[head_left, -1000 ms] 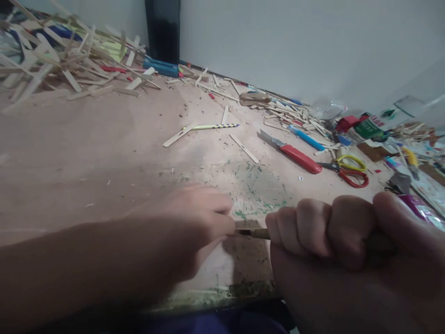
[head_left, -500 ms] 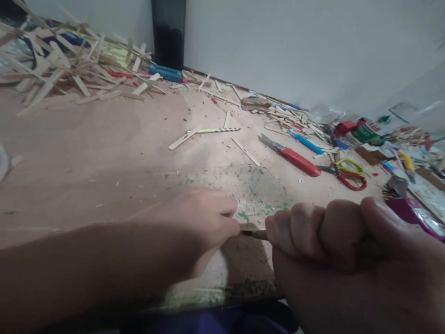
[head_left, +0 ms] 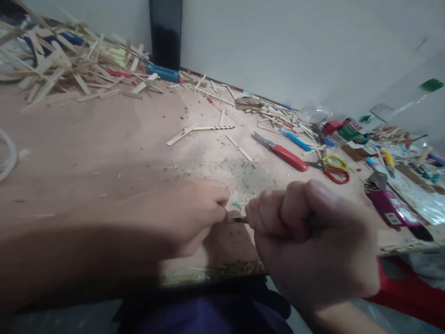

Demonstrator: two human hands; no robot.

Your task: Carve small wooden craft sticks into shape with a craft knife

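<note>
Firmly, the right hand is gripping a thin tool, lower centre; the closed left hand is meeting its tip.

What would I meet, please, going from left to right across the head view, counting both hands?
Pile of wooden sticks → left hand → slim tool, its short visible part → right hand → purple object.
</note>
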